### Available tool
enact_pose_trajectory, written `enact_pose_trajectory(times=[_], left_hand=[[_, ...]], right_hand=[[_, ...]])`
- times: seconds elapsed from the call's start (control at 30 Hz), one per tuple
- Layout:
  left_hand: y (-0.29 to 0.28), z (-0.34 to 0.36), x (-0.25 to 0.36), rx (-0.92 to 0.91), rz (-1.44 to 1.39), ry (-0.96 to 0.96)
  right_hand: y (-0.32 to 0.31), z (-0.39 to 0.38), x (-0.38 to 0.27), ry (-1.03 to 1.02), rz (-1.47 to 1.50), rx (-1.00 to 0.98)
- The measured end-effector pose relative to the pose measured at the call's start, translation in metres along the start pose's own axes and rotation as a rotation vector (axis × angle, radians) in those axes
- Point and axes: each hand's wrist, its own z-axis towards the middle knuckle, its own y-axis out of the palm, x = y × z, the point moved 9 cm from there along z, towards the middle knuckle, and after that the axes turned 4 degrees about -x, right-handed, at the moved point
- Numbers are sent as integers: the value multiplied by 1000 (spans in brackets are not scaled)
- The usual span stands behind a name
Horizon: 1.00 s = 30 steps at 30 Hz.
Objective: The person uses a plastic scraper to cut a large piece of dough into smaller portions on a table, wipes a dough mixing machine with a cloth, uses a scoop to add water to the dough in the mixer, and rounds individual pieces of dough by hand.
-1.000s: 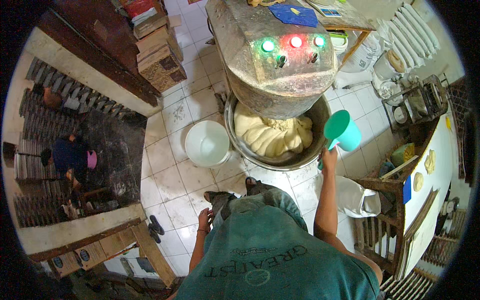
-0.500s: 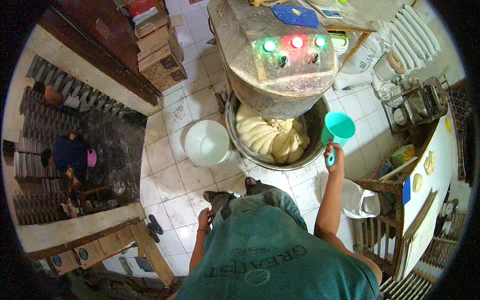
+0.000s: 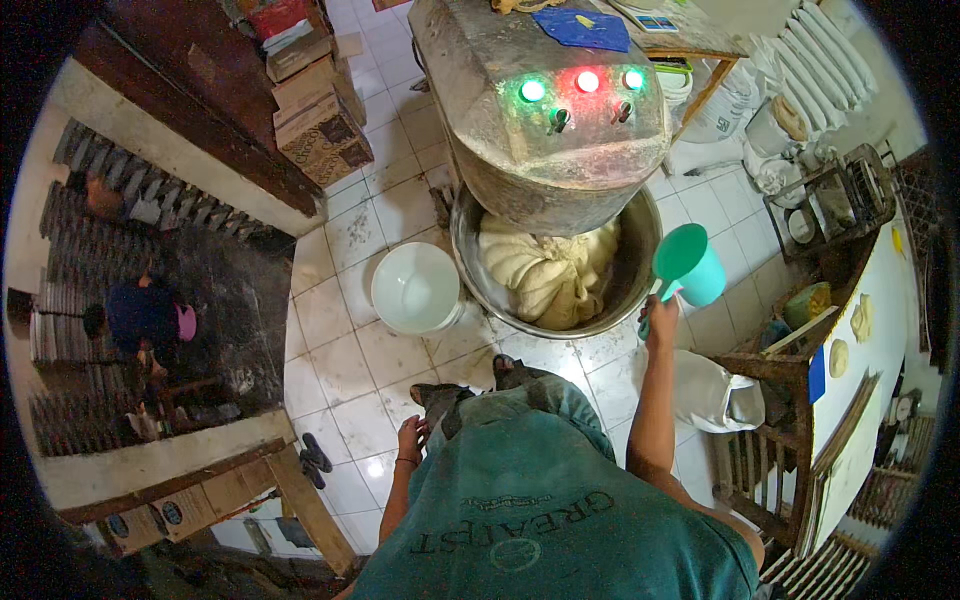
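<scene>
head view: the teal cup (image 3: 707, 283) is just beside the right side of the metal bowl (image 3: 642, 255), its mouth tipped toward the bowl rather than level. the right hand (image 3: 660, 320) holds it by the handle, fingers wrapped round; that grip likely keeps the knuckles outside the cup and back from the rim. whether anything is in the cup, i cannot tell. the bowl sits partly under the mixer (image 3: 490, 130), presumably so that the pale, folded dough (image 3: 545, 280) lies where the machine can work it; green and red lamps (image 3: 588, 82) glow on its front. the left hand (image 3: 412, 440) hangs by the person's side, fingers loosely curled with nothing visible in them, as the cup seems to need only one hand. a white bucket (image 3: 415, 262) stands left of the bowl, probably to be within easy reach. at right, a white sack (image 3: 700, 392) rests near the table (image 3: 840, 440), whose pale top bears two dough pieces (image 3: 838, 358), apparently to keep them off the floor. far left is another person (image 3: 143, 312).
</scene>
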Motion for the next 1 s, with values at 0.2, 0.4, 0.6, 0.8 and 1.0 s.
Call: enact_pose_trajectory(times=[0.2,0.4,0.6,0.8,1.0], left_hand=[[-3,6,-1,-31,8,64],[-12,7,12,-13,95,123],[-28,-4,34,-4,28,34],[-86,25,46,-52,181,63],[-163,74,94,-128,594,189]], right_hand=[[24,1,14,120,17,-114],[23,-8,2,269,448,-158],[37,-60,2,296,545,-224],[146,-178,29,493,317,-698],[304,-237,129,681,3,-780]])
